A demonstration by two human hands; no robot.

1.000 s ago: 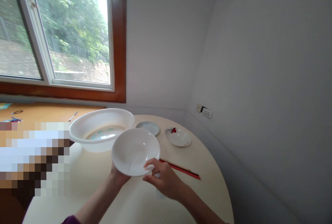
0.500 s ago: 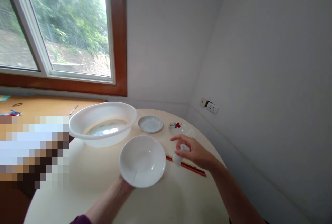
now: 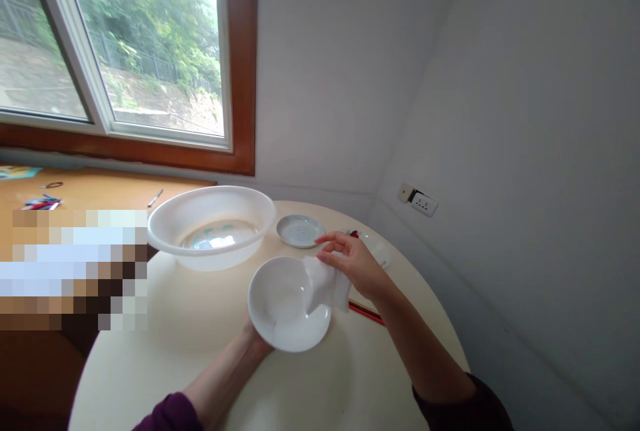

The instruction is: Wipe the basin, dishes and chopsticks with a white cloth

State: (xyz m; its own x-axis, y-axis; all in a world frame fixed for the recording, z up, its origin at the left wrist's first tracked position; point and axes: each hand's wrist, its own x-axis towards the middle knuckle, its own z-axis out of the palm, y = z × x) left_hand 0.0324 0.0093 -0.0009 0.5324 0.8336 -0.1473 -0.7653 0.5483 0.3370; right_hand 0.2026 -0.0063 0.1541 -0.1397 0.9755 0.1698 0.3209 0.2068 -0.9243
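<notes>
A white bowl [image 3: 283, 304] is tilted toward me over the table, held from below by my left hand [image 3: 259, 338], whose fingers are mostly hidden behind it. My right hand [image 3: 350, 261] pinches a thin white tissue [image 3: 327, 284] between thumb and fingers. The tissue hangs down over the bowl's right rim and hides part of its inside. Red and brown chopsticks [image 3: 367, 313] lie on the table under my right forearm. Beyond that hand sits a clear or white dish [image 3: 377, 250] with a red flower pattern, partly covered by the hand.
A large translucent plastic basin [image 3: 215, 218] stands at the left back of the round table [image 3: 300, 398]. Beside it is a small grey-white plate [image 3: 300, 230]. A wooden desk [image 3: 110, 188] under the window carries a pen [image 3: 155, 198] and other small items. Walls border the table behind and right.
My right hand has moved left and up to the bowl's rim, and the bunched tissue now hangs spread out. The view has shifted a little; my left hand still holds the bowl.
</notes>
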